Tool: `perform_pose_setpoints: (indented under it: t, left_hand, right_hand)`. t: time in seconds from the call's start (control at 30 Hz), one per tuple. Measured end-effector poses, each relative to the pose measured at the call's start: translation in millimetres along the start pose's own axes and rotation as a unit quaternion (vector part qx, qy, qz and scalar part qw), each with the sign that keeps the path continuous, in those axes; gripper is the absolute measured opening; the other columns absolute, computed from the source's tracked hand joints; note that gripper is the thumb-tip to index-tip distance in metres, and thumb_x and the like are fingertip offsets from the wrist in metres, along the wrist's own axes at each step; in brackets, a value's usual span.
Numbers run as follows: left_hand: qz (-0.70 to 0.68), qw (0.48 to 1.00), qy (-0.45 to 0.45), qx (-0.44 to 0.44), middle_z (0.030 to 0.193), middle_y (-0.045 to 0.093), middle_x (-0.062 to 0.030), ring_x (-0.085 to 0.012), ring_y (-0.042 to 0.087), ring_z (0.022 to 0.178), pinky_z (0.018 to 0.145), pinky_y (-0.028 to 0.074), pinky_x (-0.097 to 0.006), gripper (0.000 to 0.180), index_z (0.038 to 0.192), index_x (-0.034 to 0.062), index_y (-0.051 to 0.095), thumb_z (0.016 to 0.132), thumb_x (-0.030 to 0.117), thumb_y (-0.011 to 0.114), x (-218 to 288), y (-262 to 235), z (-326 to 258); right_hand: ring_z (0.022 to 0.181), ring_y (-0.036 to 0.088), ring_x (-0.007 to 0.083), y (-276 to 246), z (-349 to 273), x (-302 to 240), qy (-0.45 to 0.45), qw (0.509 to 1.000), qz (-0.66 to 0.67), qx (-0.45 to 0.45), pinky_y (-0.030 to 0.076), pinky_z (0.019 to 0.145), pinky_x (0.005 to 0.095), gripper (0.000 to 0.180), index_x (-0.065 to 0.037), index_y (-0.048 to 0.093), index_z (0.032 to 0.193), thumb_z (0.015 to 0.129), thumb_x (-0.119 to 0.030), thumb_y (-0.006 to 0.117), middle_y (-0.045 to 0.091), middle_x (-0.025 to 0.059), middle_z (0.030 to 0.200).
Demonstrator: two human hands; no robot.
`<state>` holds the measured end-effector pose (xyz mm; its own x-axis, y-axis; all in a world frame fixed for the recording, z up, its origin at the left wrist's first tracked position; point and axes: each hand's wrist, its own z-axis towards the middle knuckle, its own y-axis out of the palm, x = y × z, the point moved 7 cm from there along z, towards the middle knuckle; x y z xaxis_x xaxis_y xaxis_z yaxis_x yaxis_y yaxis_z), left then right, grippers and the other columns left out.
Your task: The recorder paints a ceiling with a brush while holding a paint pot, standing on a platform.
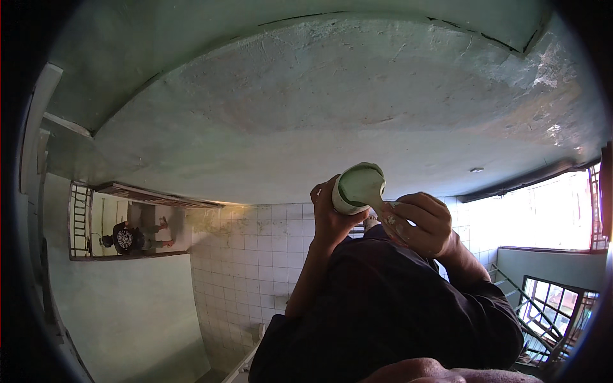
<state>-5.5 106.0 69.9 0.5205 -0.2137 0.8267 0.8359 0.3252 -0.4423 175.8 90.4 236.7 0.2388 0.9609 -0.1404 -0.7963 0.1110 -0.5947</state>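
White cup (348, 205)'s gripped round the side by the left hand (329, 219); a pale scraper (374, 196)'s pinched in the right hand (421, 223), blade kinda angled over the cup's mouth.

The pale cup (345, 205), green inside, stands tilted, mouth upward. The pale scraper (365, 185) spans its mouth, narrowing rightward.

Tiled floor (268, 249); barred window (554, 305) (brightly lit)

My left hand (327, 212) curled in grip, left forearm (311, 268) raised; right hand (419, 223) pinched, pale-smeared, right forearm (466, 260) angled inward.
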Motion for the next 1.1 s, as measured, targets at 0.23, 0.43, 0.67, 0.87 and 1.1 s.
perform_pose_setpoints:
  t: [0.23,0.43,0.67,0.87,1.1]
  left_hand:
    - [0.015,0.999,0.009,0.032,0.119,0.068,-0.0082,-0.0271,0.059,0.114,0.107,0.036,-0.044,0.078,0.129,0.0069,0.060,0.062,0.023,0.095,-1,-7,-5]
    - [0.016,1.000,0.010,0.023,0.119,0.068,-0.0083,-0.0275,0.060,0.110,0.107,0.036,-0.044,0.077,0.130,0.0073,0.059,0.063,0.024,0.095,-2,-4,1]
    - [0.035,0.999,0.002,0.039,0.117,0.066,-0.0105,-0.0327,0.057,0.112,0.101,0.046,-0.047,0.074,0.126,0.0070,0.061,0.063,0.026,0.094,5,-10,2]
    - [0.042,0.998,0.039,0.036,0.116,0.067,-0.0108,-0.0330,0.058,0.112,0.101,0.046,-0.047,0.075,0.127,0.0074,0.060,0.062,0.025,0.094,14,-10,2]
    - [0.025,0.999,0.030,0.019,0.118,0.068,-0.0075,-0.0252,0.064,0.112,0.106,0.034,-0.046,0.077,0.132,0.0066,0.057,0.066,0.025,0.093,9,-10,0]
  right_hand:
    - [0.086,0.077,0.0318,0,-6,-3,0.014,1.000,0.017,-0.014,0.068,0.072,0.0378,0.025,0.002,0.066,0.089,0.073,-0.003,0.085,0.072,0.0185,0.094]
    - [0.089,0.078,0.0324,-6,-24,20,0.160,0.977,0.100,0.100,0.067,0.070,0.0379,0.019,0.002,0.063,0.086,0.081,0.008,0.080,0.075,0.0249,0.102]
    - [0.087,0.074,0.0252,3,-74,73,0.394,0.818,0.314,0.277,0.064,0.077,0.0399,0.027,0.001,0.052,0.117,0.096,0.005,0.068,0.072,0.0213,0.106]
    - [0.089,0.076,0.0242,37,-99,98,0.476,0.679,0.484,0.279,0.063,0.081,0.0361,0.020,-0.001,0.057,0.120,0.106,-0.015,0.060,0.073,0.0152,0.102]
    - [0.090,0.075,0.0235,68,-115,103,0.513,0.540,0.595,0.303,0.063,0.082,0.0365,0.018,-0.002,0.058,0.119,0.107,-0.016,0.058,0.073,0.0156,0.102]
